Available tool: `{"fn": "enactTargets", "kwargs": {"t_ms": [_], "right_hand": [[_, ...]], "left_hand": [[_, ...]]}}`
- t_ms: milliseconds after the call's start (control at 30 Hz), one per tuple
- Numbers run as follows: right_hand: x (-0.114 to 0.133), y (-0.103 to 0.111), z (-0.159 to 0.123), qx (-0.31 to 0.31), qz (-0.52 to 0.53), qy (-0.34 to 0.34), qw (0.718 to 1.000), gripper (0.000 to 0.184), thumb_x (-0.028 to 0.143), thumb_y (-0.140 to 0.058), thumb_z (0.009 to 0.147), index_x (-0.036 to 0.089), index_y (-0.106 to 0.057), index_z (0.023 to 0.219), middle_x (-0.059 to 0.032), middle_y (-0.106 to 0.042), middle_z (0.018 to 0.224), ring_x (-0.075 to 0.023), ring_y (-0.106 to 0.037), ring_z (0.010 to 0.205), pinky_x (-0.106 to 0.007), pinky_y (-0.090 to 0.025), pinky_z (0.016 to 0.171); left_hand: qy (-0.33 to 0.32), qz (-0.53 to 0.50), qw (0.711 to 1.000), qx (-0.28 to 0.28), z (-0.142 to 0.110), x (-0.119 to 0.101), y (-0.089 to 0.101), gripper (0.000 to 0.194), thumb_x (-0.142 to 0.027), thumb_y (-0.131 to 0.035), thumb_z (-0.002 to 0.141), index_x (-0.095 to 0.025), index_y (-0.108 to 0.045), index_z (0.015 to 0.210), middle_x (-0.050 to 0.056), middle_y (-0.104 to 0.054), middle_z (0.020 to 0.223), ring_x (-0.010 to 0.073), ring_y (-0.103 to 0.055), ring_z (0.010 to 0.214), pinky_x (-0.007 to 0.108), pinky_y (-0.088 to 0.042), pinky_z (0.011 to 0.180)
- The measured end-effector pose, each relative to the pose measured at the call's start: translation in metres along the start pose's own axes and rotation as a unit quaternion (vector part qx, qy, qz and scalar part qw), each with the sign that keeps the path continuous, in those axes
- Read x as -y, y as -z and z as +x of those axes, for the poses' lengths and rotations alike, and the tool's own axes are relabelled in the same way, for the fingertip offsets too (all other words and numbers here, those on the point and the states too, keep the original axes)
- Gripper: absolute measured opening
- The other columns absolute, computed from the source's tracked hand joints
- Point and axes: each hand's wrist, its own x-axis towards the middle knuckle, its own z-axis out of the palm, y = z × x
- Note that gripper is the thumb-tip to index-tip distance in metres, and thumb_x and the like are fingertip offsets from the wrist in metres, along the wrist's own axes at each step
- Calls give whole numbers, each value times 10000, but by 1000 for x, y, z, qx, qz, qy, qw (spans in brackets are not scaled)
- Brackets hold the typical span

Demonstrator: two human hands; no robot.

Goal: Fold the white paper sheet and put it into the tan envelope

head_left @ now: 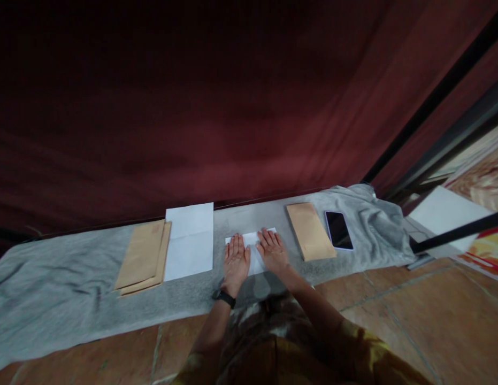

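A white sheet of paper, apparently folded, lies on the grey cloth in front of me. My left hand rests flat on its left part, fingers stretched out, a dark watch on the wrist. Flat on the right part lies my right hand, fingers extended and slightly spread. Both hands cover much of the sheet; its top edge and middle show between them. To the left is a larger white paper stack or sheet with a crease across it. Right of my hands lies a brown envelope.
Several brown envelopes overlap at the left beside the white paper. A phone with a dark screen lies at the right. The grey cloth is rumpled at both ends. Behind hangs a dark red curtain; tiled floor lies below.
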Motion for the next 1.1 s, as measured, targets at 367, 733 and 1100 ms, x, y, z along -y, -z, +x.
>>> {"fn": "enactTargets", "kwargs": {"t_ms": [367,733,1100], "right_hand": [[-26,0,-9,-47,-11,-63,997,590,420,-281,1090,80,-404,1556,-175,-444,1575,-324,-428,1447,-506,-283,1192],[-26,2,-13,-60,7,-80,995,583,403,-312,1082,73,-406,1554,-183,-434,1580,-328,-403,1463,-511,-271,1197],[-26,5,-12,-58,4,-79,995,557,367,-358,1067,79,-433,1538,-178,-441,1575,-324,-418,1456,-513,-277,1202]], "left_hand": [[68,2,994,-87,-9,12,-1,629,-405,-271,1051,-21,-404,1531,226,-417,1582,317,-367,1500,520,-292,1232],[86,-108,985,-101,-30,21,12,562,-370,-382,1000,-35,-525,1428,243,-578,1447,347,-501,1398,528,-400,1166],[260,-391,882,-38,-13,32,32,326,-363,-682,799,-177,-694,1067,38,-731,789,212,-707,767,349,-577,744]]}}
